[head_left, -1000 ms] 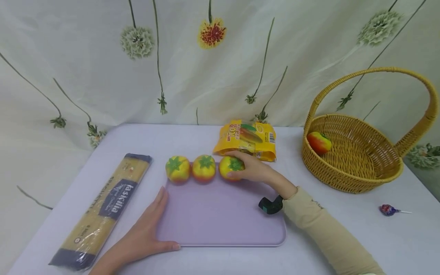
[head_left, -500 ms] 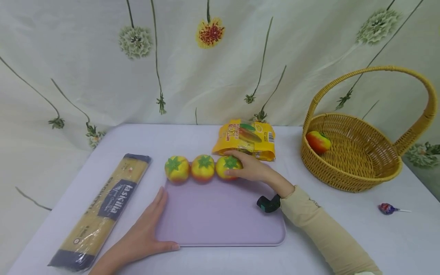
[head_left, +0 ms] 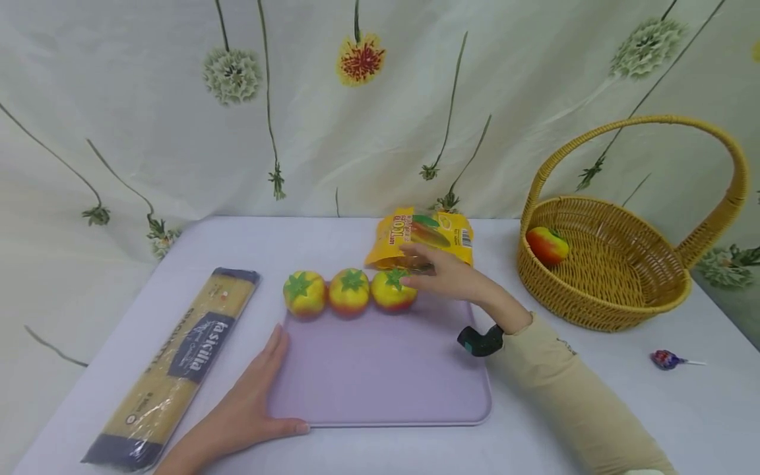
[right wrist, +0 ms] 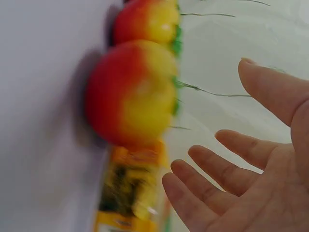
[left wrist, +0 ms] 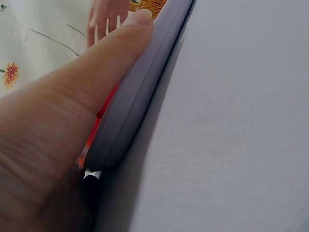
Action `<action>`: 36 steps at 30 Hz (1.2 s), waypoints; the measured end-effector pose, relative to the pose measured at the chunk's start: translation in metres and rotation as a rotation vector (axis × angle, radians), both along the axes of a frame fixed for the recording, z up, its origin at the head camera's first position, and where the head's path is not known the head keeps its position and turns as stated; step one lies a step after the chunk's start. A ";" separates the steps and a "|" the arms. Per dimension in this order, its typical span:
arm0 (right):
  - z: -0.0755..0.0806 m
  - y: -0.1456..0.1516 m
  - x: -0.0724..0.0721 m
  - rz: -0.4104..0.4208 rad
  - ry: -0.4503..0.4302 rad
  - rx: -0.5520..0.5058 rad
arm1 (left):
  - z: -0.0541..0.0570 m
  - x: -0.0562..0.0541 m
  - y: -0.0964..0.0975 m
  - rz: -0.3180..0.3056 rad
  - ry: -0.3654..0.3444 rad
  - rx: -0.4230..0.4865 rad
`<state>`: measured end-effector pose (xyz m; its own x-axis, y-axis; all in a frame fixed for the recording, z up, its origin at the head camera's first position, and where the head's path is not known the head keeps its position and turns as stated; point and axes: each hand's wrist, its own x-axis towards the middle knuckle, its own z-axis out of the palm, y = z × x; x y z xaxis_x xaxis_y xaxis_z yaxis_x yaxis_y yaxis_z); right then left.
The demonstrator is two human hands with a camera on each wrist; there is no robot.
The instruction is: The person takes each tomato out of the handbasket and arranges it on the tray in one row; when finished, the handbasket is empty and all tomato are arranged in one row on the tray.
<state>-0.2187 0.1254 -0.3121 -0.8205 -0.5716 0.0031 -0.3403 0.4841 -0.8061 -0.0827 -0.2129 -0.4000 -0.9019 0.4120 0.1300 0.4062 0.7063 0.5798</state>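
Three yellow-and-red persimmons with green leafy tops stand in a row along the far edge of the lilac tray (head_left: 380,369): the left persimmon (head_left: 305,294), the middle persimmon (head_left: 349,292) and the right persimmon (head_left: 393,290). My right hand (head_left: 448,276) hovers just right of the right persimmon; in the right wrist view its spread fingers (right wrist: 227,169) hold nothing and stand apart from the near persimmon (right wrist: 133,94). My left hand (head_left: 252,399) rests at the tray's front left corner. Its straight thumb (left wrist: 106,58) lies along the tray's rim in the left wrist view.
Behind the tray lies a yellow mango-candy bag (head_left: 423,236). A handled wicker basket (head_left: 600,264) at the right holds one red-yellow fruit (head_left: 547,247). A spaghetti pack (head_left: 178,363) lies at the left, a lollipop (head_left: 666,359) at the right. A flowered cloth hangs behind.
My right hand slid the right persimmon left, close to the middle one, then let go and rose away to the right. The left hand has stayed in place.
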 end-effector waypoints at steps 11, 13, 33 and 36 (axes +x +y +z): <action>0.065 0.096 0.015 -0.135 0.040 0.066 | 0.001 0.002 -0.003 -0.008 0.029 -0.001; 0.074 0.119 0.016 -0.174 0.042 0.092 | 0.001 0.001 -0.003 -0.013 0.036 0.003; 0.024 0.258 -0.027 -0.504 -0.209 0.011 | -0.002 0.001 -0.001 -0.003 0.015 -0.004; 0.016 0.259 -0.031 -0.511 -0.231 -0.023 | -0.001 0.001 -0.002 -0.007 0.026 -0.007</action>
